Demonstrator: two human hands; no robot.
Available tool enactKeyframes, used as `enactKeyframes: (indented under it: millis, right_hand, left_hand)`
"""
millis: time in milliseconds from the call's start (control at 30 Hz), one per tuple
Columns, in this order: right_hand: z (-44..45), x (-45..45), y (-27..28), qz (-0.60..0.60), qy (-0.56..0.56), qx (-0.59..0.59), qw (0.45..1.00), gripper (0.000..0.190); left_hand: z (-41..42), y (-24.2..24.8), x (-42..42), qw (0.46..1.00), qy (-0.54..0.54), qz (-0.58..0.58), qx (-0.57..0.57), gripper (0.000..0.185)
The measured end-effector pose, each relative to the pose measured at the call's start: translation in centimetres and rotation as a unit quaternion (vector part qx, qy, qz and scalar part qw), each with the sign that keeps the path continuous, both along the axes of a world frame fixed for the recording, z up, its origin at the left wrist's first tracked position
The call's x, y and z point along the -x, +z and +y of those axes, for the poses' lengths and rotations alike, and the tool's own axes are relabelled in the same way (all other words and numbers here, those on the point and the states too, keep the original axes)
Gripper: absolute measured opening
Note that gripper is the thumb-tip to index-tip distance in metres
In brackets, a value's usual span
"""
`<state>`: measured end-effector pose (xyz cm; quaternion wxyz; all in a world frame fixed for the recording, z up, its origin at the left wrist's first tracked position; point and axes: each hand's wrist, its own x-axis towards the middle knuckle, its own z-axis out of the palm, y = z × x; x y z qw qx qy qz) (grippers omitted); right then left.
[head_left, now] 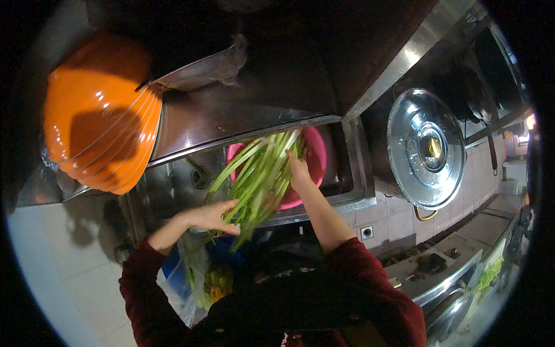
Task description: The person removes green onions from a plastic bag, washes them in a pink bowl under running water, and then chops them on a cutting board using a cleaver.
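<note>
A bunch of long green leafless-looking stalks (260, 173), likely a stem vegetable, lies slantwise over a pink plastic basin (318, 149) in a metal sink. My right hand (299, 171) grips the bunch near its pale upper ends. At the lower, thinner ends is my left hand (214, 217), its thumb and fingers apart beside the stalks; whether it touches them I cannot tell. The lower ends hang over the sink's front edge.
The sink's drain (200, 177) shows left of the basin. A large orange bowl (104, 126) stands at the upper left, a lidded metal pot (427, 149) at the right. Below the sink, a clear plastic bag (195, 269) and greens lie near a blue container.
</note>
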<state>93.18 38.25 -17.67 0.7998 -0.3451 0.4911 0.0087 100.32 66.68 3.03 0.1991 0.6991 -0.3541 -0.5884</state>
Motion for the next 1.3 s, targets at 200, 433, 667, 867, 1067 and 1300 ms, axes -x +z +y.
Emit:
enactKeyframes:
  millis: [200,433,667,867,1067,1300]
  right_hand:
    - [3.0,3.8,-1.5,0.06,-0.003,0.064,0.996,0.077]
    - [6.4,0.7,2.3,-0.032,-0.039,0.093,0.994,0.095]
    - [9.1,1.7,5.6,-0.146,-0.135,-0.046,0.979,0.074]
    - [9.0,3.2,4.0,-0.085,-0.119,-0.154,0.977,0.044]
    - [6.0,4.8,-1.1,0.185,0.033,0.27,0.944,0.066]
    - [7.7,-1.5,1.2,0.113,-0.051,0.238,0.963,0.099]
  left_hand:
    - [-8.5,-7.7,-6.5,0.929,0.069,-0.332,0.144,0.059]
    - [-13.7,-17.9,-7.3,0.967,0.142,-0.21,0.023,0.096]
    - [-12.3,-14.5,-6.9,0.947,0.32,0.025,-0.007,0.075]
    - [-6.9,-17.6,-9.1,0.907,0.419,0.042,0.026,0.05]
    - [-12.6,-13.4,-6.8,0.944,0.315,-0.092,-0.018,0.074]
    - [-10.5,-20.5,-7.5,0.942,0.262,0.195,0.083,0.092]
